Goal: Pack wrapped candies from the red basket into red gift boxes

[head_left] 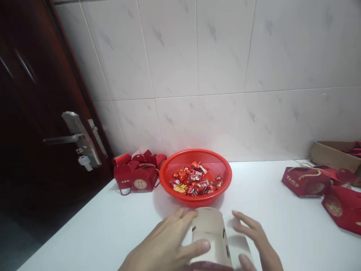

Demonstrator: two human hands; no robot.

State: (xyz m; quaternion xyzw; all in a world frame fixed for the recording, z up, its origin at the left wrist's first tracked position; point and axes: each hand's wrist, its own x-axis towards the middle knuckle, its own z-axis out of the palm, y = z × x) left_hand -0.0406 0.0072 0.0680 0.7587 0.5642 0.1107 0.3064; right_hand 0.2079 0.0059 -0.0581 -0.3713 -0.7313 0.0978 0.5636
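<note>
At the front of the table stands an unfolded paper gift box (212, 241), its pale inside facing me and a strip of dark red along the near edge. Small dark slots show in its panels. My left hand (169, 241) grips the box's left side, with the fingertips by the upper left corner and the thumb across the panel. To the right, my right hand (254, 233) has its fingers apart around the right flap; whether it touches the flap I cannot tell. Just beyond the box sits a red plastic basket (196, 152) with wrapped candies (194, 180) inside.
Several red gift boxes (138, 177) are grouped left of the basket. More red boxes with cord handles (306, 182) lie at the right, near a cardboard carton (335, 154). A tiled wall (220, 56) backs the white table (93, 226). A dark door (36, 94) is at left.
</note>
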